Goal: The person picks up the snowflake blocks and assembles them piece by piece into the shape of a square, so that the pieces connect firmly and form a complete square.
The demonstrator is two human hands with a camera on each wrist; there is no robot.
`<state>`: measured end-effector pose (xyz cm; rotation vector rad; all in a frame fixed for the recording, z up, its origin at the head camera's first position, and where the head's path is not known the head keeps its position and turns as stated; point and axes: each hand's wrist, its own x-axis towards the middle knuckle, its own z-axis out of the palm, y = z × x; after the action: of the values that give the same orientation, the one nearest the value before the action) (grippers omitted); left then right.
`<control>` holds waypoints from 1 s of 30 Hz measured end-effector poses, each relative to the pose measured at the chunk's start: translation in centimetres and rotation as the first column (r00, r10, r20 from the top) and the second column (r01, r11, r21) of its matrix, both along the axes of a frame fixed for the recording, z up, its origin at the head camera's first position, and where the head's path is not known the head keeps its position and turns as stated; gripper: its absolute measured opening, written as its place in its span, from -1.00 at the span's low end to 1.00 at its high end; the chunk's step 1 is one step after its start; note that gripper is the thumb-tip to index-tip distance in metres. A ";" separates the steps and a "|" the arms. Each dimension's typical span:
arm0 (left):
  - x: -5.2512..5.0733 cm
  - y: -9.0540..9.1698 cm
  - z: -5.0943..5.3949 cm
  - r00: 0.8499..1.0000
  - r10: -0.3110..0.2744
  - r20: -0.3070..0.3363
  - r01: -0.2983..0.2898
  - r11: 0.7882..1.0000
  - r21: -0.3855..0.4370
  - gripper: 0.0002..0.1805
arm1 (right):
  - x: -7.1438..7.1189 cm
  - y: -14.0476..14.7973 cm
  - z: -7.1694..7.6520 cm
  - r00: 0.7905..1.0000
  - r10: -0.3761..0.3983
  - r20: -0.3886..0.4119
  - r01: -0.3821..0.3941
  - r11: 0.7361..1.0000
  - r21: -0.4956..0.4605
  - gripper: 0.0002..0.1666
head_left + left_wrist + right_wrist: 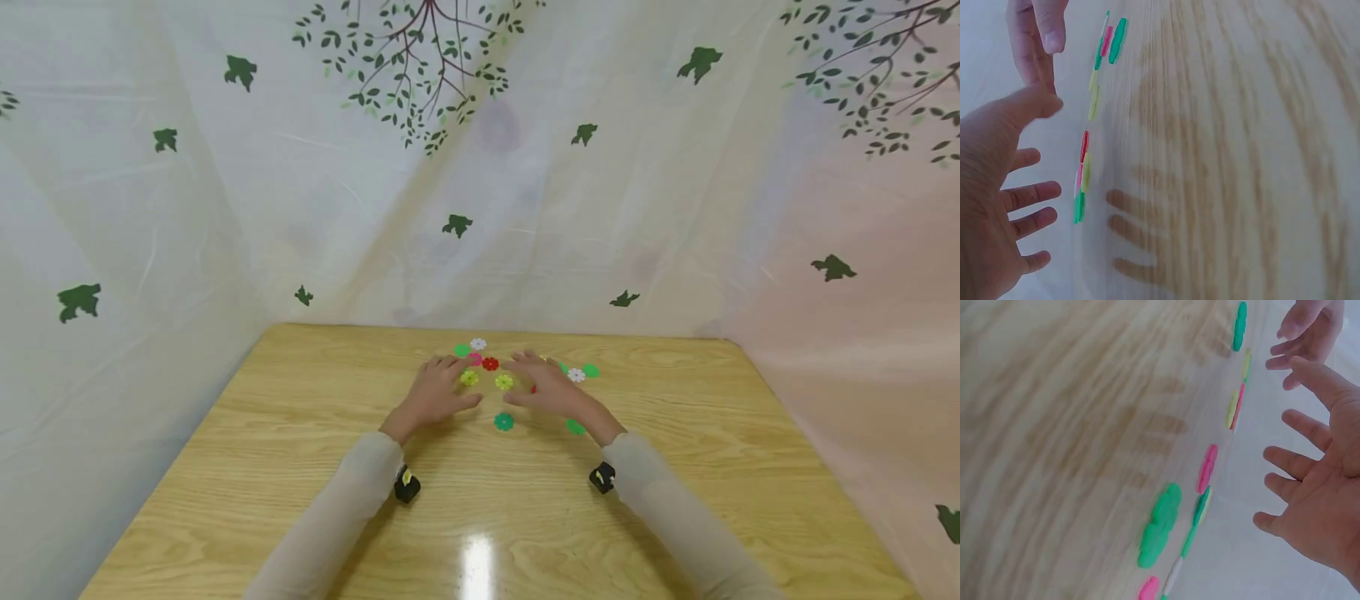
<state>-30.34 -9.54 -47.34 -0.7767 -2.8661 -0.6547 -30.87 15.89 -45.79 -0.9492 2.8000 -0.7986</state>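
Both hands hover above the wooden table with fingers spread and nothing held. In the head view my left hand [435, 393] is nearest a yellow flower-shaped piece [469, 378] and a pink flower piece [476, 359]. My right hand [553, 390] partly covers several pieces, among them a red one beneath it. Between the hands lie a red flower piece [490, 364], another yellow flower piece [504, 382] and a teal flower piece [503, 422]. A gap between fingers and tabletop shows in the left wrist view, where flat pieces such as the green flower piece [1118, 41] lie on the wood.
White flower pieces [478, 343] and green leaf-like pieces [592, 371] lie toward the table's back. Another green piece [576, 427] is beside the right wrist. A pale curtain [525, 275] with leaf prints hangs behind the wooden table [480, 500].
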 end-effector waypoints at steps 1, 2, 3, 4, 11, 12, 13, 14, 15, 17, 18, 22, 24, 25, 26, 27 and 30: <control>-0.1 0.0 -0.1 1.000 0.000 0.001 0.000 1.000 0.008 -0.26 | 0.1 0.0 -0.1 1.000 0.020 0.006 -0.020 1.000 -0.004 -0.30; -0.1 -0.1 -0.1 1.000 0.000 -0.004 0.000 1.000 0.019 -0.28 | 0.1 -0.1 -0.1 0.999 0.038 0.009 -0.038 0.999 -0.008 -0.33; -0.3 -0.1 -0.2 1.000 0.001 -0.010 -0.001 0.999 0.032 -0.30 | 0.2 -0.1 -0.1 0.998 0.056 0.016 -0.056 0.998 -0.016 -0.37; -0.4 -0.1 -0.4 1.000 0.005 -0.012 -0.005 0.999 0.041 -0.32 | 0.3 -0.2 -0.2 0.997 0.072 0.022 -0.072 0.997 -0.019 -0.39; -1.2 0.3 -1.1 0.995 0.079 0.054 -0.083 0.994 0.072 -0.41 | 0.8 -0.9 -0.6 0.988 0.133 0.078 -0.135 0.991 0.016 -0.49; -1.3 0.3 -1.1 0.994 0.088 0.057 -0.092 0.993 0.073 -0.42 | 0.9 -0.9 -0.6 0.987 0.139 0.084 -0.141 0.990 0.020 -0.50; -1.5 0.3 -1.2 0.994 0.095 0.056 -0.099 0.993 0.066 -0.43 | 1.0 -1.0 -0.6 0.985 0.142 0.093 -0.145 0.989 0.021 -0.51; -1.6 0.4 -1.3 0.993 0.100 0.057 -0.103 0.993 0.062 -0.43 | 1.1 -1.0 -0.5 0.983 0.144 0.112 -0.146 0.989 0.015 -0.53; -1.8 0.4 -1.3 0.993 0.102 0.061 -0.106 0.993 0.059 -0.44 | 1.2 -1.0 -0.5 0.980 0.144 0.134 -0.146 0.989 0.005 -0.54; -2.1 0.6 -1.3 0.992 0.107 0.065 -0.110 0.993 0.044 -0.47 | 1.3 -1.0 -0.3 0.973 0.144 0.178 -0.143 0.990 -0.017 -0.57; -2.2 0.6 -1.3 0.992 0.111 0.068 -0.114 0.993 0.037 -0.48 | 1.4 -1.0 -0.2 0.970 0.144 0.196 -0.141 0.990 -0.026 -0.59; -2.5 0.9 -1.3 0.987 0.131 0.091 -0.131 0.991 -0.008 -0.53 | 1.4 -1.0 0.1 0.964 0.152 0.220 -0.149 0.988 -0.031 -0.62; -2.6 1.0 -1.3 0.985 0.138 0.104 -0.136 0.990 -0.021 -0.54 | 1.4 -1.0 0.1 0.964 0.159 0.214 -0.158 0.987 -0.022 -0.62; -2.6 1.0 -1.3 0.984 0.139 0.108 -0.137 0.990 -0.025 -0.54 | 1.4 -1.0 0.1 0.964 0.161 0.211 -0.161 0.987 -0.017 -0.63; -2.7 1.0 -1.4 0.984 0.138 0.111 -0.136 0.990 -0.028 -0.55 | 1.3 -1.0 0.1 0.965 0.162 0.206 -0.163 0.987 -0.012 -0.63; -2.7 1.0 -1.5 0.984 0.135 0.112 -0.133 0.991 -0.029 -0.55 | 1.3 -1.0 0.1 0.965 0.159 0.207 -0.160 0.987 -0.009 -0.64; -2.9 0.9 -1.6 0.984 0.118 0.130 -0.118 0.993 -0.012 -0.60 | 1.2 -1.0 -0.2 0.968 0.156 0.199 -0.159 0.987 0.001 -0.66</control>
<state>-33.28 -8.61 -48.97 -0.5787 -3.0037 -0.7091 -29.69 14.93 -45.96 -1.0131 2.5225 -0.7990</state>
